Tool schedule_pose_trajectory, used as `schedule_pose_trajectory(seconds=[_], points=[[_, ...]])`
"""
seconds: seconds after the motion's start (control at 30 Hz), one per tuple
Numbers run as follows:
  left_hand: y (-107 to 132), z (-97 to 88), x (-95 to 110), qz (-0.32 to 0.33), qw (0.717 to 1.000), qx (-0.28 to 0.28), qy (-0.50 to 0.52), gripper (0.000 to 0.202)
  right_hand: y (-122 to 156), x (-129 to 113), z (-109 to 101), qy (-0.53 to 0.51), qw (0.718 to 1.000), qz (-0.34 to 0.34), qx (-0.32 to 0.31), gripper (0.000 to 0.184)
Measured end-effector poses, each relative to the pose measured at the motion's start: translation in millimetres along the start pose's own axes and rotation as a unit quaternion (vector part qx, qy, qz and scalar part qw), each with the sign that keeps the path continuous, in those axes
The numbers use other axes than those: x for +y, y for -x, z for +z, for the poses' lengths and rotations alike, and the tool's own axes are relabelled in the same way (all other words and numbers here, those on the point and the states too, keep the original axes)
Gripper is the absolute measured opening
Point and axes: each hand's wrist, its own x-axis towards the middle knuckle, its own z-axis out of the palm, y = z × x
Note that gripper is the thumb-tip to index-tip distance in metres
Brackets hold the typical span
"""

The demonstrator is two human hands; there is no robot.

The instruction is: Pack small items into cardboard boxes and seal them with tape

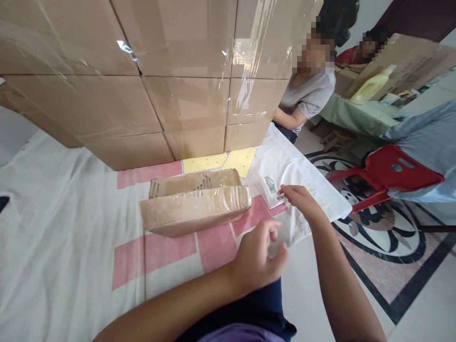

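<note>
One half-curled left hand (257, 256), one outstretched right hand (299, 198)

left hand (254, 261) half-curled, thumb (280, 260) apart, below center; right hand (300, 198) bent-fingered, right of center, its forearm (342, 270) slanting from lower right.

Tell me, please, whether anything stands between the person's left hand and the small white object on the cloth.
Nothing visible does: only cloth shows between the left hand and the small white object. The cardboard box lies left of that gap, and the right hand is at the object's right edge.
</note>
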Motion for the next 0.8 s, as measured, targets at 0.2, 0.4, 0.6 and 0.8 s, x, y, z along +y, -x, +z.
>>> schedule_pose_trajectory(seconds=[0.2, 0.4, 0.6, 0.8], points=[[-81, 53.1, -44, 0.060, 0.966, -0.029, -0.251, 0.059, 2, -3, 3, -0.106, 0.993, 0.025, -0.055, 0.040], [-94, 37.4, -68, 0.009, 0.957, -0.031, -0.290, 0.060, 1, 3, -5, -0.175, 0.973, 0.058, -0.141, 0.032], [-91, 38.5, -75, 0.035, 0.959, -0.025, -0.280, 0.062, 3, 1, -5, -0.200, 0.969, 0.064, -0.131, 0.033], [-94, 41.9, -87, 0.041, 0.987, 0.041, -0.151, 0.067, 0, -3, 20, -0.232, 0.966, 0.045, -0.100, 0.031]])
